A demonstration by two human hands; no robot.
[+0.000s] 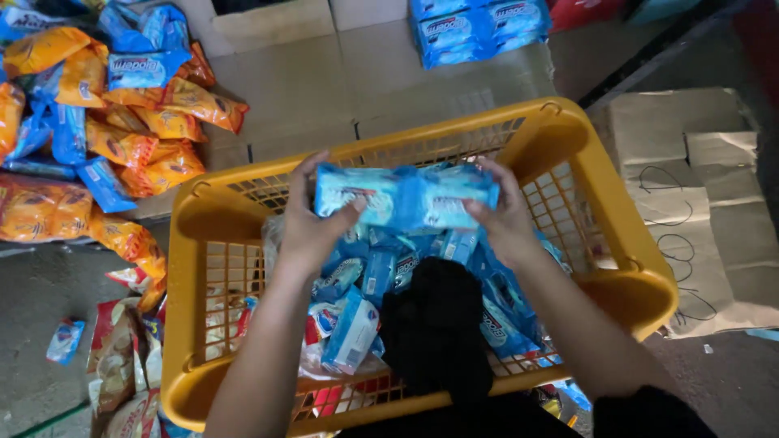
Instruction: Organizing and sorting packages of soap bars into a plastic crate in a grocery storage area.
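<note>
Head view. Item: a blue multipack of wrapped biscuits (406,197), being held up between both hands above a yellow plastic basket (625,276). Its long axis is running from hand to hand, crosswise to the forearms, roughly level. The left hand (312,223) is gripping the left end, thumb lying across the front face, fingers curled behind. The right hand (505,217) is gripping the right end in the same way, fingers wrapping over the top edge. Both hands are closed on the pack and sitting equally near to it; neither is free.

Directly beneath the hands: a heap of loose blue biscuit packets (365,284) lying in the basket, with a dark cloth-like shape (434,324) hanging in front of them, nearer the body.

Beyond the left hand, well apart: a pile of orange and blue snack bags (105,122). Beyond the right hand: flattened cardboard (714,186) on the floor. Ahead of both hands: more blue packs (479,28).
</note>
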